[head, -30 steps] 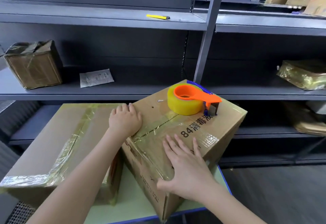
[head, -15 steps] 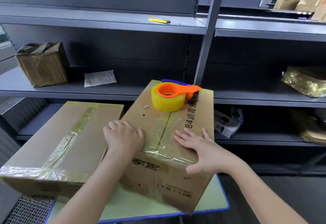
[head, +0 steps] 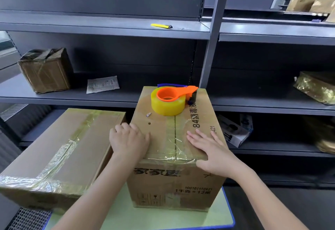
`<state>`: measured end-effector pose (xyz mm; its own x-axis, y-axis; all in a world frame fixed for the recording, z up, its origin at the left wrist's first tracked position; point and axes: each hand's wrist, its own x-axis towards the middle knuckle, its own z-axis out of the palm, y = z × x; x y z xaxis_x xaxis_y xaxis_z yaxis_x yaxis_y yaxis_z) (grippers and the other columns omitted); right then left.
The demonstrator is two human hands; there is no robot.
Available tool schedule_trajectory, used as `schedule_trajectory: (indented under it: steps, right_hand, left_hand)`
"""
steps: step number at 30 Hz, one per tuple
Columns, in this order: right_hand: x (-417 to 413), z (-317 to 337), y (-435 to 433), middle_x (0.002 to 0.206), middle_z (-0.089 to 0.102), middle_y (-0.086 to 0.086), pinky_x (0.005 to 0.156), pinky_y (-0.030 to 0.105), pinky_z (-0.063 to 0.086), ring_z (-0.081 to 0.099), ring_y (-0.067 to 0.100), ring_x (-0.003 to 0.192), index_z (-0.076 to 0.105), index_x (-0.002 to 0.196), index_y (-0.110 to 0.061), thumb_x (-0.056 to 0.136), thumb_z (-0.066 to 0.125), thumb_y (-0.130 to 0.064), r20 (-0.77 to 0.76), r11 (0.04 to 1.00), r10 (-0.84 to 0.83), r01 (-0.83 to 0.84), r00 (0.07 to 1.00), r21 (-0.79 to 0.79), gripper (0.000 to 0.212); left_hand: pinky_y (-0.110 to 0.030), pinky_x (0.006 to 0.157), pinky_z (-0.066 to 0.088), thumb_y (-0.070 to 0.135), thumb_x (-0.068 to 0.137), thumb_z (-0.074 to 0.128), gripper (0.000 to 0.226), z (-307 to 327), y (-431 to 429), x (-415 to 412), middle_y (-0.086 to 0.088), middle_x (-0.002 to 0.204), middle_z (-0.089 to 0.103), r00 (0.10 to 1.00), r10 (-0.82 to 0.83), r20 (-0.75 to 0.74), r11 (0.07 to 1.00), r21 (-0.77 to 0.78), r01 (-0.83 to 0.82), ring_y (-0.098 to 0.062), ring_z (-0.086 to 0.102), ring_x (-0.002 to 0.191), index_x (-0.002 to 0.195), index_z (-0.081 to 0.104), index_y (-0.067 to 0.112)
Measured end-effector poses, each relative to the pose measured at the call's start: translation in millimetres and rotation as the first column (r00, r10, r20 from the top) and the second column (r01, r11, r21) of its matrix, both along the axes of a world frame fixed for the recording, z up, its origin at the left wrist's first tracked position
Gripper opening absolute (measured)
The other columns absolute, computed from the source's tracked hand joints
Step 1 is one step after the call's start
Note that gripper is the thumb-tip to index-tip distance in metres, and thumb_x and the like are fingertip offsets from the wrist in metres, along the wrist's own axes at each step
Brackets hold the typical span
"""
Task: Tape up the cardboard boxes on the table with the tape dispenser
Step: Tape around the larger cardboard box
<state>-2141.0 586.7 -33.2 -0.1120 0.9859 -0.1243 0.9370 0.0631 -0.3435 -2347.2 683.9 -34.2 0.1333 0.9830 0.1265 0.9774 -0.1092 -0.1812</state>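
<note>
Resting palms down on the taller cardboard box (head: 174, 181), both hands lie apart and grip nothing: left hand (head: 129, 140) at the top's 9 o'clock edge, right hand (head: 208, 150) toward 3 o'clock. The tape dispenser (head: 169, 101) sits at the top's 12 o'clock end. A second taped box (head: 59, 150) lies just beside, at 9 o'clock on the tabletop (head: 163, 219).

Printed box (head: 174, 181) at table's near edge: matt brown cardboard. Its top seam sits under glossy, wrinkled clear tape (head: 170, 139). Tape dispenser (head: 176, 93) on it: smooth orange plastic, slight sheen. Tape roll (head: 166, 107): glossy, translucent yellow. Box at left edge (head: 54, 148): same matt cardboard w/ crinkled shiny tape strips. Table (head: 163, 219): smooth matt pale-green top, blue edge trim. Shelving (head: 108, 21) behind: matt grey painted metal. Parcel (head: 317, 88) on shelf, right: shiny gold crumpled wrap.
</note>
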Motion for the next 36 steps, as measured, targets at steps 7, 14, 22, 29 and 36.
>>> schedule_trajectory:
  steps: [7, 14, 22, 29, 36]
  right_hand:
    - [-1, 7, 20, 0.146, 0.039, -0.015, 0.111, 0.021, 0.016, 0.024, 0.001, 0.137, 0.042, 0.142, -0.022, 0.096, 0.044, -0.022, -0.208, 0.98, -0.128, 0.156, 0.97, 0.123, 0.046]
    - [-16, 21, 75, 0.152, 0.03, -0.009, 0.11, 0.018, 0.012, 0.02, 0.008, 0.14, 0.038, 0.144, -0.019, 0.095, 0.044, -0.015, -0.341, 0.95, -0.136, 0.22, 0.93, 0.222, 0.05]
    - [-25, 15, 117, 0.157, 0.012, -0.006, 0.114, 0.031, 0.015, 0.017, 0.021, 0.138, 0.033, 0.147, -0.023, 0.095, 0.044, -0.019, -0.291, 0.931, -0.216, 0.287, 0.932, 0.227, 0.053]
    - [-20, 11, 115, 0.15, 0.027, -0.001, 0.11, 0.024, 0.021, 0.027, 0.018, 0.136, 0.046, 0.136, -0.014, 0.088, 0.05, -0.013, -0.312, 0.896, -0.195, 0.299, 0.93, 0.329, 0.048]
    - [-22, 25, 116, 0.1, 0.063, -0.003, 0.091, 0.027, 0.034, 0.042, 0.018, 0.111, 0.07, 0.082, -0.013, 0.095, 0.046, -0.027, -0.308, 0.791, -0.259, 0.384, 0.915, 0.476, 0.031]
  left_hand:
    - [-0.035, 0.083, 0.037, 0.039, 0.097, 0.038, 0.048, 21, 69, 25, -0.015, 0.123, 0.05, 0.651, -0.008, 0.759, 0.97, -0.152, 0.189, -0.03, 0.048, 0.109, 0.124, 0.045, 0.0]
    - [-0.031, 0.064, 0.035, 0.044, 0.095, 0.044, 0.041, 23, 118, 50, -0.011, 0.086, 0.055, 0.574, 0.105, 0.812, 0.932, -0.281, 0.228, -0.025, 0.05, 0.078, 0.085, 0.052, 0.005]
    - [-0.031, 0.067, 0.037, 0.036, 0.094, 0.049, 0.034, 22, 125, 61, -0.003, 0.072, 0.048, 0.531, 0.12, 0.839, 0.942, -0.265, 0.206, -0.026, 0.05, 0.078, 0.071, 0.042, 0.013]
    - [-0.034, 0.062, 0.045, 0.034, 0.082, 0.068, 0.032, 18, 125, 58, -0.004, 0.069, 0.051, 0.16, 0.233, 0.959, 0.923, -0.27, 0.275, -0.02, 0.051, 0.064, 0.082, 0.055, 0.005]
    - [-0.025, 0.059, 0.056, 0.01, 0.083, 0.069, 0.013, 28, 93, 43, -0.004, 0.065, 0.07, -0.111, 0.348, 0.931, 0.817, -0.243, 0.523, -0.014, 0.069, 0.064, 0.089, 0.065, -0.001]
